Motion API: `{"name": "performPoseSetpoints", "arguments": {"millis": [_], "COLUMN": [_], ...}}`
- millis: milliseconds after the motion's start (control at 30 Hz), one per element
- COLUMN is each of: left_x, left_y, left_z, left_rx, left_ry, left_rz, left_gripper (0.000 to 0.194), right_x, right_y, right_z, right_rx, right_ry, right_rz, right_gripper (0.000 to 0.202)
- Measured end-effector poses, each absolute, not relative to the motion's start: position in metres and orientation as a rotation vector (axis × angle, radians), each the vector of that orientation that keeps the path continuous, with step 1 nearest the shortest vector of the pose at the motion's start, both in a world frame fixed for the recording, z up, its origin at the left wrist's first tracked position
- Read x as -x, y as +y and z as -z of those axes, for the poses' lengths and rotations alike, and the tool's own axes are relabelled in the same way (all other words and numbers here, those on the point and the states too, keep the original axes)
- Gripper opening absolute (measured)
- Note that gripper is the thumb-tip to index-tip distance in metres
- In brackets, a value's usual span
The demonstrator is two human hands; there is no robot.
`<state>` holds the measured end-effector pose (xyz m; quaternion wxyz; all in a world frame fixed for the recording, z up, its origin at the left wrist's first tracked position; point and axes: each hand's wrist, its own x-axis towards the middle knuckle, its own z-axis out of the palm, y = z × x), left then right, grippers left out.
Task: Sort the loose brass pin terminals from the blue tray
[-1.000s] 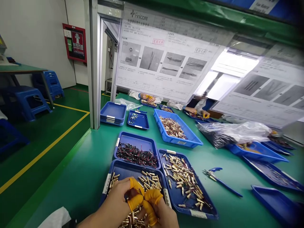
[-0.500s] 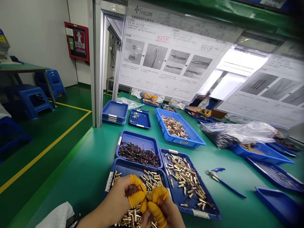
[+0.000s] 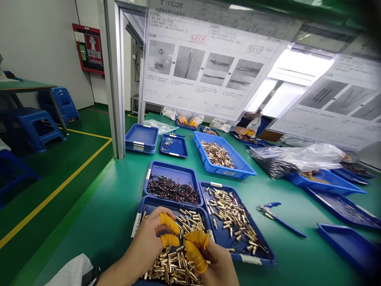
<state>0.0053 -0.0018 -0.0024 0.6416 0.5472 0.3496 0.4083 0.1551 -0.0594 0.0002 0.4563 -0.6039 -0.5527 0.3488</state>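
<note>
Both my hands are over a blue tray (image 3: pixel 143 204) of loose brass tubes (image 3: pixel 171 264), wearing yellow finger cots. My left hand (image 3: pixel 154 234) has its thumb and forefinger apart, tips close to my right fingertips. My right hand (image 3: pixel 210 254) pinches with thumb and forefinger; a small dark end pokes out towards the left, too small to name. Just behind lies a blue tray of black and red wires (image 3: pixel 172 190). To the right, another tray holds brass tubes with thin wires attached (image 3: pixel 229 214).
Blue-handled pliers (image 3: pixel 281 220) lie right of the trays. Farther back are a light-blue bin (image 3: pixel 242 172) of brass parts, stacked trays (image 3: pixel 141 137) and a plastic bag (image 3: pixel 300 159). Co-workers' hands (image 3: pixel 190 121) work across the table. Instruction sheets (image 3: pixel 205 95) hang overhead beside a metal post (image 3: pixel 114 79).
My left thumb and forefinger have spread apart and drawn slightly away from my right fingertips. My right hand has shifted a little right, still pinching. The whole view has shifted slightly.
</note>
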Motion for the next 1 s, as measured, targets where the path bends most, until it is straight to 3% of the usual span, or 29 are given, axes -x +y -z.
{"name": "performPoseSetpoints", "arguments": {"millis": [467,833,1000], "left_x": [-0.004,-0.001,0.000], "left_y": [-0.005,-0.006,-0.009], "left_z": [0.000,0.011,0.008], "left_rx": [-1.728,-1.974,-2.097], "left_ry": [0.884,0.740,0.672], "left_rz": [-0.927,-0.970,-0.793], "left_gripper": [0.014,0.024,0.028], "right_x": [-0.150,-0.161,-0.170], "right_y": [-0.061,-0.057,-0.058], "right_z": [0.009,0.021,0.031], "right_rx": [1.559,1.633,1.571], "right_ry": [-1.455,-1.624,-1.672], "right_rz": [-0.664,-0.656,-0.700], "right_gripper": [0.032,0.018,0.009]}}
